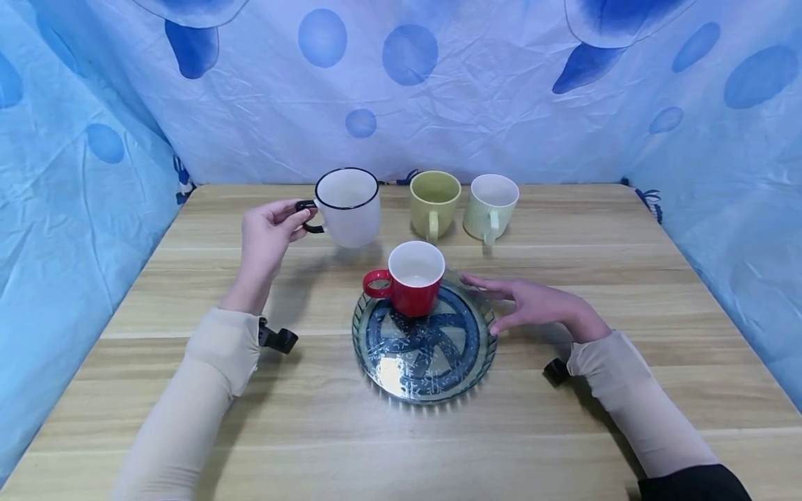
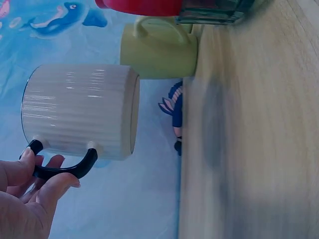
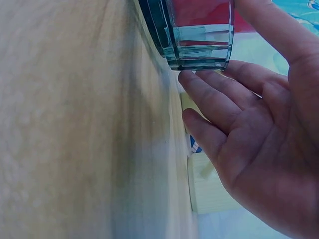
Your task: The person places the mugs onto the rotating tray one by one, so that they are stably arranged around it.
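My left hand (image 1: 269, 235) pinches the black handle (image 2: 70, 171) of a white mug (image 1: 354, 221) with a black rim. In the left wrist view this mug hangs upright, raised off the table. A red mug (image 1: 415, 299), white inside, stands toward the back of a round glass plate (image 1: 426, 393) with a blue pattern, its handle pointing left. At the plate's right edge is my right hand (image 1: 545, 303), fingers loosely spread and fingertips right at the rim. The right wrist view shows the palm (image 3: 269, 144) with nothing in it, beside the plate's glass wall.
Behind the plate, a yellow-green mug (image 1: 432, 195) and a pale green mug (image 1: 485, 219) stand side by side, handles facing front. They are on a wooden table (image 1: 401, 459). A blue patterned cloth (image 1: 476, 125) hangs around its back and sides.
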Demonstrator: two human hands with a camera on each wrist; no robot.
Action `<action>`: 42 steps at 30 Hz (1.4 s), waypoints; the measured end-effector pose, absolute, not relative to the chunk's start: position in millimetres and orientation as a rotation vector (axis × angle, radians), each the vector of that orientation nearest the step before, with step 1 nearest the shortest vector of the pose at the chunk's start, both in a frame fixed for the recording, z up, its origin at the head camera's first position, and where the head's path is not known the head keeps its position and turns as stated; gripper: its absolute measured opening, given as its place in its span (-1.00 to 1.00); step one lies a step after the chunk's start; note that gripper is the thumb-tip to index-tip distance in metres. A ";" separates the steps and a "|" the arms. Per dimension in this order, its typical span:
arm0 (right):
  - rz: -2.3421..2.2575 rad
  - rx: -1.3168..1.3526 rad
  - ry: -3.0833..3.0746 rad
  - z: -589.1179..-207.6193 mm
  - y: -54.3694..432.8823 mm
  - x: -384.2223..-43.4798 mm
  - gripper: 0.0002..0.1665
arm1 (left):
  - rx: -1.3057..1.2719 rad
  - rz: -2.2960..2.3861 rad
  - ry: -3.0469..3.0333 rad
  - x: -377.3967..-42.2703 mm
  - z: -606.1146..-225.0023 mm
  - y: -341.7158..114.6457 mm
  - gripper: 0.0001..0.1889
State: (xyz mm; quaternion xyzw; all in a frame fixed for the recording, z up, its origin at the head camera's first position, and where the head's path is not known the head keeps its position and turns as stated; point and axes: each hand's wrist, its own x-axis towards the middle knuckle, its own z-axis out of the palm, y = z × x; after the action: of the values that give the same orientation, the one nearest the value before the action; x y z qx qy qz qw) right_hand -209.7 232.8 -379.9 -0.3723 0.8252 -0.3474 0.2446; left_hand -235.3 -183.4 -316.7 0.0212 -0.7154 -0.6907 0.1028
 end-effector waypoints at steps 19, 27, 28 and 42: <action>-0.920 -0.992 2.256 -372.4 235.2 -208.0 0.08 | -0.010 -2.111 -2.034 -206.5 -302.6 -195.0 -0.87; -0.937 -1.010 2.257 -371.9 237.7 -210.4 0.08 | -0.017 -2.096 -2.055 -196.9 -299.7 -200.0 -0.83; -0.945 -1.009 2.248 -371.6 238.1 -210.7 0.08 | -0.026 -2.100 -2.052 -195.9 -299.7 -200.2 -0.83; -1.054 -0.893 2.224 -366.2 243.7 -212.8 -0.25 | -0.124 -2.132 -2.039 -188.6 -299.0 -198.5 -0.78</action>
State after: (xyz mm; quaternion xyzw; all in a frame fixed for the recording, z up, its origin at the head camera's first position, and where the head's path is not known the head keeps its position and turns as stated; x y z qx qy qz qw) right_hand -212.8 243.7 -366.2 -0.3294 0.8205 -0.3888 0.2590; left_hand -188.6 -198.5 -299.0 -0.0417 -0.6875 -0.7189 0.0942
